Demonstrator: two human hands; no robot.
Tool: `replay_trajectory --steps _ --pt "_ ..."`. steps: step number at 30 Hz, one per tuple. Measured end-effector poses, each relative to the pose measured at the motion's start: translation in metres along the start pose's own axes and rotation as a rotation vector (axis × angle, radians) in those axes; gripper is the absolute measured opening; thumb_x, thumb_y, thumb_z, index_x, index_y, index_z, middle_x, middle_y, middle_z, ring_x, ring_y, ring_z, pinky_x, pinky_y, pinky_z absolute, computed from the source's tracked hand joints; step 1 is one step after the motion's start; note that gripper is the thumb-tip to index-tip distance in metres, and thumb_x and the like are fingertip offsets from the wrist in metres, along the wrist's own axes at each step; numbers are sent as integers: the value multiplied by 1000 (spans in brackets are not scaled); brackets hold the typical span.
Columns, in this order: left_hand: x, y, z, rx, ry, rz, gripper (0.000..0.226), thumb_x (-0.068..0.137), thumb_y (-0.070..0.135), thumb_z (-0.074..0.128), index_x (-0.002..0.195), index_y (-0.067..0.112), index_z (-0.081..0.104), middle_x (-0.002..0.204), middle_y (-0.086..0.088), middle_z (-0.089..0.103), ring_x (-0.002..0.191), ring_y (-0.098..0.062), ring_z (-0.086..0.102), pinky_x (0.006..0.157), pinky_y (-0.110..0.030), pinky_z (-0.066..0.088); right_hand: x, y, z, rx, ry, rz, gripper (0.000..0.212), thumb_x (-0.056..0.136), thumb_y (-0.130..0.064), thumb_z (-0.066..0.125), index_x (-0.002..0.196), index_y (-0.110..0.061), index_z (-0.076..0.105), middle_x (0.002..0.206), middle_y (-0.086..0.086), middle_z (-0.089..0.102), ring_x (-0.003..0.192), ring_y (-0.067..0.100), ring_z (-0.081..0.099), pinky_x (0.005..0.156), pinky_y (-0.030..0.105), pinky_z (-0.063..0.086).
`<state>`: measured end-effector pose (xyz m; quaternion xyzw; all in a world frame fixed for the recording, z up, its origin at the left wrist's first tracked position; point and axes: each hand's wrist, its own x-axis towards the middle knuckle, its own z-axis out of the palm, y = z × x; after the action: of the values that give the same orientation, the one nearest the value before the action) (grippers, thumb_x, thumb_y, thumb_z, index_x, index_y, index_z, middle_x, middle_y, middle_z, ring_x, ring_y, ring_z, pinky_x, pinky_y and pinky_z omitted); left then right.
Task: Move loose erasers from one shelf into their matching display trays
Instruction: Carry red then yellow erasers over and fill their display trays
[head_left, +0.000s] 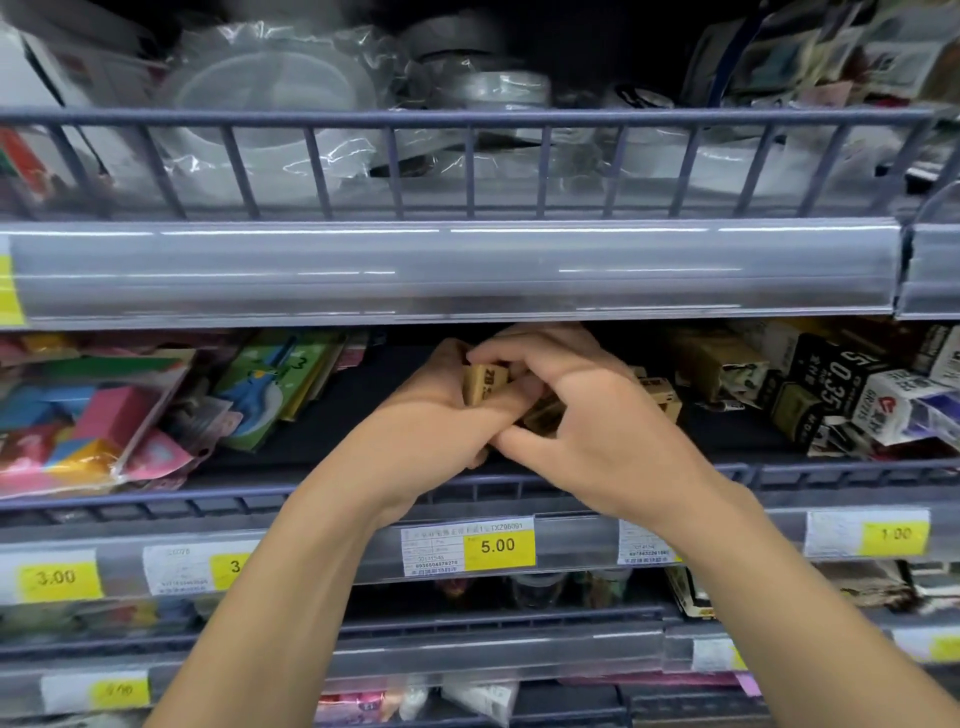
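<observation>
Both my hands reach over the grey wire rail into the middle shelf (332, 426). My left hand (431, 410) grips several tan erasers (483, 383), one with a "2B" label facing me. My right hand (587, 410) lies over the left, its fingers curled round the same bunch of tan erasers. More tan erasers (660, 395) lie on the dark shelf floor just behind my right hand. Boxed erasers and black "0.35" boxes (831, 384) crowd the shelf's right end. No display tray is plainly visible.
Colourful packed erasers (98, 421) and a green card pack (275, 384) fill the shelf's left. The upper shelf's price rail (457, 270) hangs close above my hands. A 5.00 price tag (470, 545) sits on the rail below. Plastic-wrapped goods (270, 104) fill the top shelf.
</observation>
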<state>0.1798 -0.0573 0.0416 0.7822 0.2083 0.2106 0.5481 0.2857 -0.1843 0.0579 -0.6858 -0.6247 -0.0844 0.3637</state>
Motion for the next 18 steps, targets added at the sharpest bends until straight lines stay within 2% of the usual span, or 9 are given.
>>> replay_trajectory --steps 3,5,7,10,12,14,18 --pt "-1 -3 -3 -30 -6 36 36 82 41 66 111 21 59 78 3 71 58 -15 57 65 -36 52 1 -4 5 7 -5 -27 53 74 -19 77 124 -29 60 122 -13 57 118 4 44 98 7 31" --pt "-2 -4 -5 -37 -6 68 22 88 30 67 109 24 61 74 7 69 55 -11 57 60 -30 51 1 -2 2 21 -43 -24 54 77 -26 77 126 -34 57 123 -18 55 120 1 44 98 9 34" --pt "-2 -6 -5 -73 11 69 8 97 24 69 100 27 62 59 14 60 48 -5 52 51 -21 46 0 6 -7 41 -62 21 52 79 -31 77 125 -41 56 117 -26 56 114 -2 48 92 10 38" --pt "0 -7 -5 -136 62 12 12 97 32 72 88 30 64 51 16 48 45 -5 43 45 -18 40 -2 25 -25 -46 -94 122 41 84 -28 74 119 -42 61 107 -28 58 102 -2 50 86 15 36" --pt "0 -6 -4 -154 65 -9 17 96 40 72 86 28 63 53 13 46 46 -6 40 43 -19 36 -1 38 -34 -207 -203 167 34 88 -30 69 119 -41 62 114 -22 54 112 4 43 89 17 30" --pt "0 -4 -3 -192 50 -18 21 98 40 70 90 22 62 56 8 45 47 -9 38 42 -21 33 0 46 -38 -317 -332 204 32 91 -35 66 122 -42 62 122 -18 49 117 10 34 89 16 22" --pt "1 -4 -2 -122 43 0 15 100 32 67 97 18 64 55 6 56 46 -13 46 46 -23 43 5 49 -33 -382 -471 225 40 89 -44 67 129 -40 62 125 -16 46 113 13 29 98 24 26"
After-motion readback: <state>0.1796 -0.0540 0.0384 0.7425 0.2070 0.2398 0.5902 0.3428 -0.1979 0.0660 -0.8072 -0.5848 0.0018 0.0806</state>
